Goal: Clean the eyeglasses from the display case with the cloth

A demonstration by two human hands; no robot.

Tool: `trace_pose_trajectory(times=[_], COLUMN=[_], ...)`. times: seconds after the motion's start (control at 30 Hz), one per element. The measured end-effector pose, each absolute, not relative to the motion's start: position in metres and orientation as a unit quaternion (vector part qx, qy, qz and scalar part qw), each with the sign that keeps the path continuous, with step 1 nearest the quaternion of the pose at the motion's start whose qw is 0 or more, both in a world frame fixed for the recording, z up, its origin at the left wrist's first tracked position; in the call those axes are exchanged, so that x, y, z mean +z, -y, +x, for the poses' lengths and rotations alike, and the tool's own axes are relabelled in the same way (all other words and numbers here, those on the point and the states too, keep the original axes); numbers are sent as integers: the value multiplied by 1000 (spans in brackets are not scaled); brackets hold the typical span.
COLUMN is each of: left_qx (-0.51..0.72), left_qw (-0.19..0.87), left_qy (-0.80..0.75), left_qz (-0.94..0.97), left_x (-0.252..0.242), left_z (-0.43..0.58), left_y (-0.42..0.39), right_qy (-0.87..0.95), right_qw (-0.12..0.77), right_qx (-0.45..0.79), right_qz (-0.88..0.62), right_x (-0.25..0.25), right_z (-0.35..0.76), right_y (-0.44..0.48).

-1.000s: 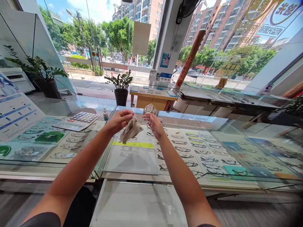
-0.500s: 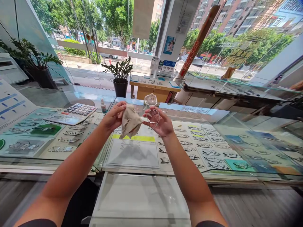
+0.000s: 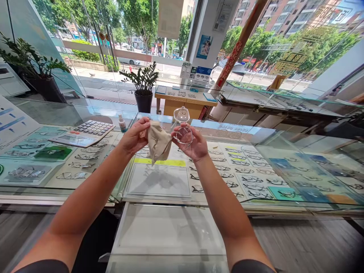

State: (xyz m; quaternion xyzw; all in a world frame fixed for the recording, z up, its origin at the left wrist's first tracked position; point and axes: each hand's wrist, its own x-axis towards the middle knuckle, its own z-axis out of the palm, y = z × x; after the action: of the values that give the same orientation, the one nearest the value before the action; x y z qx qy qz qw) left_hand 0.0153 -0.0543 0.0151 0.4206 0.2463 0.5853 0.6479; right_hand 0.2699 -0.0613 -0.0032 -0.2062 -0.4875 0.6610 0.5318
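Observation:
My left hand (image 3: 138, 137) pinches the upper left corner of a beige cleaning cloth (image 3: 158, 143), which hangs down beside the eyeglasses. In my right hand (image 3: 196, 144) is a pair of thin-framed eyeglasses (image 3: 182, 114), turned on end so that one lens stands above the other. The lower lens lies in front of my fingers and palm. The cloth's right edge comes up to my right fingertips; whether they touch it I cannot tell. Both hands are raised above the glass counter.
Rows of eyeglasses (image 3: 253, 181) fill the glass display counter (image 3: 159, 244). On its top left lie a large calculator (image 3: 85, 132) and a small spray bottle (image 3: 122, 123). A potted plant (image 3: 143, 102) and a wooden display table (image 3: 182, 104) stand beyond, before the windows.
The cloth has shifted slightly and hangs in a different fold. Both hands keep their holds, and the camera view has tilted a little.

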Motion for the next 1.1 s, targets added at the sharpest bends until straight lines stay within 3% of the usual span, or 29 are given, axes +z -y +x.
trace_pose_trajectory(times=[0.2,0.5,0.6,0.73,0.9,1.0,1.1], left_qx=[609,661,628,565,379,413,469], left_qw=[622,492,446,298,158,194,358], left_qy=[-275,-386,-456,-538,-616,-508,-344], left_qz=[409,414,446,550,672,731,731], left_x=[16,6,8,6,0,-1,0], left_z=[13,4,6,11,13,20,29], left_y=[47,24,30,43,51,55,61], right_qy=[469,437,412,371,341,347,372], right_qw=[560,611,618,612,601,592,568], right_qx=[656,639,652,684,715,721,727], right_qz=[-188,-166,-152,-139,-107,-96,-102], right_x=[-4,-1,2,7,10,8,4], right_z=[272,286,290,292,293,293,290], right_y=[57,51,52,58,61,61,62])
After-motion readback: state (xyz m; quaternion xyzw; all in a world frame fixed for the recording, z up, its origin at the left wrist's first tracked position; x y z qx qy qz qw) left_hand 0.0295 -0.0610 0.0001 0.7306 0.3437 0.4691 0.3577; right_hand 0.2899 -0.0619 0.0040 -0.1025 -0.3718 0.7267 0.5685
